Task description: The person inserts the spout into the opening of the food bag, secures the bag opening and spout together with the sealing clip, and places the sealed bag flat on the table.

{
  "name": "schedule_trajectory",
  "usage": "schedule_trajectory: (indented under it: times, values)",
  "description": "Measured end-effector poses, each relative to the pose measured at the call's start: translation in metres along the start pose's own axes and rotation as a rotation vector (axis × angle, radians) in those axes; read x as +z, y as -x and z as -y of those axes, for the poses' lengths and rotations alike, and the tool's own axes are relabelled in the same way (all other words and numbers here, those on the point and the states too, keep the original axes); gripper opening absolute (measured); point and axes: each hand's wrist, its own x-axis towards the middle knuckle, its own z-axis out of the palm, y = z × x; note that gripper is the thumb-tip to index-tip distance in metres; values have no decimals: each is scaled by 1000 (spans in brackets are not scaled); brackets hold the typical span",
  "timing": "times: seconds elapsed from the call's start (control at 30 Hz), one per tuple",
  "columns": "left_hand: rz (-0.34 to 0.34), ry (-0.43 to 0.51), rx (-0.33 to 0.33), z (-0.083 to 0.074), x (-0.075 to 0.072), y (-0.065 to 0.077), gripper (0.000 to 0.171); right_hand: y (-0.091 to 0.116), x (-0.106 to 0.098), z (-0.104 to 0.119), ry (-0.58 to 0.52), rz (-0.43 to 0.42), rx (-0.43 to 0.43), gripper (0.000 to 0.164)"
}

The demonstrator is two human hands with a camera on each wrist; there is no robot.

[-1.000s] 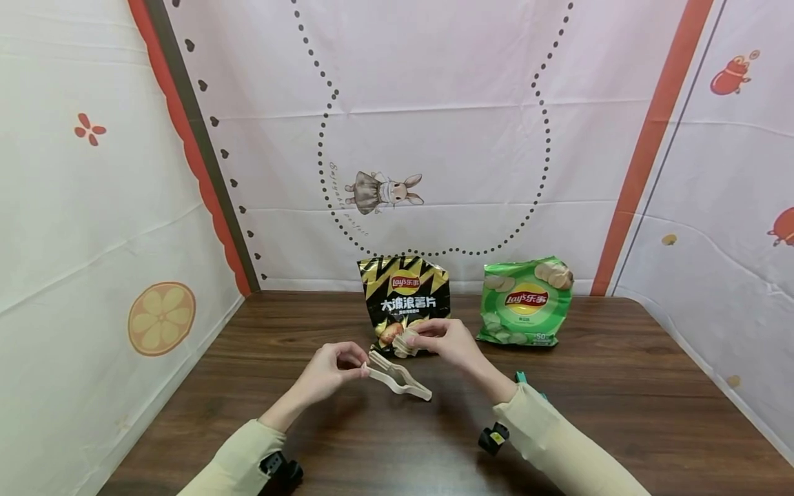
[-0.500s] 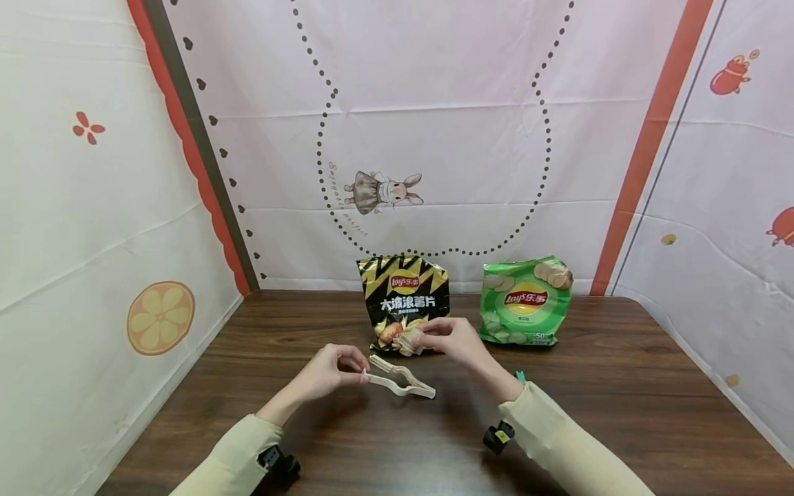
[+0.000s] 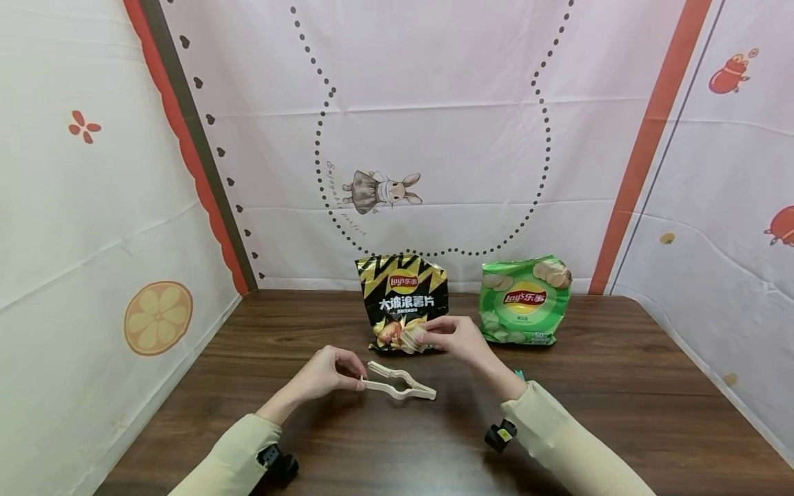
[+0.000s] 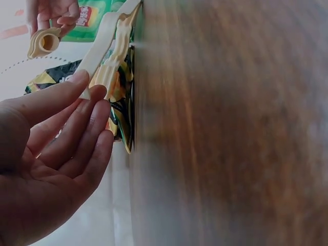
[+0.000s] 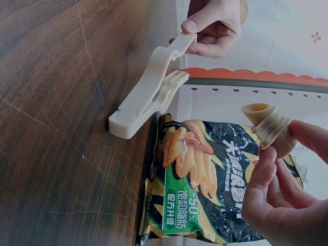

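My left hand (image 3: pixel 325 375) pinches the tip of one arm of a cream plastic bag clip (image 3: pixel 422 393) between thumb and fingers. The clip's two arms are spread apart in a narrow V, and its hinged end points right, low over the table. In the right wrist view the clip (image 5: pixel 148 79) shows a curved bulge along its arm. My right hand (image 3: pixel 459 337) holds a small cream pour spout (image 5: pixel 274 130) by its fingertips. The spout has a ridged collar and a hollow, slanted mouth. It overlaps the lower front of a black and yellow chip bag (image 3: pixel 406 303).
A green chip bag (image 3: pixel 526 303) stands upright to the right of the black one, at the back of the brown wooden table (image 3: pixel 384 455). A small teal object (image 3: pixel 520 375) is mostly hidden behind the right forearm. Printed cloth (image 3: pixel 434 138) hangs behind and at both sides.
The left hand and the clip have sunk slightly, and the clip has turned flatter with its hinged end a little further right. The right hand stays nearly in place, tilting the spout slightly.
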Motion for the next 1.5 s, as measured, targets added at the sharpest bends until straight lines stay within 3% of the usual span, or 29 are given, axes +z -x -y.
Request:
schedule_trajectory:
  times: [0.23, 0.33, 0.7, 1.03, 1.23, 1.5]
  values:
    - [-7, -12, -22, 35, 3, -10, 14, -2, -1, -2, -23, -2, 15, 31]
    - [7, 12, -34, 41, 3, -12, 15, -2, -1, -3, -24, 2, 13, 32]
    - [43, 50, -53, 45, 1, -11, 17, 0, -1, 0, -20, 14, -3, 38]
    - [57, 84, -67, 47, 3, -10, 15, -2, -1, -1, -47, 10, 31, 32]
    - [69, 50, -76, 50, 2, -9, 13, -3, -1, 0, -48, 13, 20, 32]
    - [24, 40, -91, 51, -2, -9, 13, -3, 0, 1, -52, 4, 21, 32]
